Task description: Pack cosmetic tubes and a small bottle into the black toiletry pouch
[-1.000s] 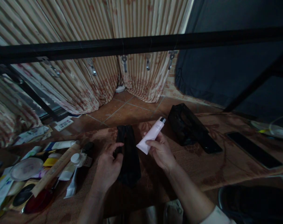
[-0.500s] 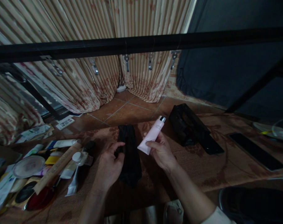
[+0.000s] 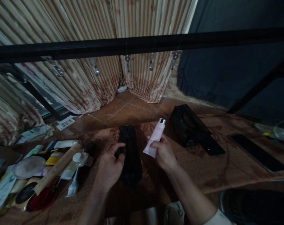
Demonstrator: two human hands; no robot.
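A pale pink squeeze tube (image 3: 155, 137) with a silver cap is in my right hand (image 3: 164, 153). The thumb presses on its front and the fingers are behind it. The tube leans, cap end up and away from me. To its left a long black pouch (image 3: 132, 156) lies on the cloth, its dark inside hard to make out. My left hand (image 3: 111, 165) is closed on the pouch's left edge, index finger and thumb curled at the rim.
Left of me lie several cosmetics: a round clear-lidded container (image 3: 29, 167), a wooden stick (image 3: 57, 167) and a white-capped bottle (image 3: 78, 158). A second black pouch (image 3: 183, 125) and a dark phone (image 3: 257, 152) are on the right. A black bar (image 3: 142, 45) with hooks crosses beyond the patterned cloth (image 3: 186, 172).
The pink tube has shifted slightly right and turned a little more upright in my right hand. My left hand and the pouch look the same.
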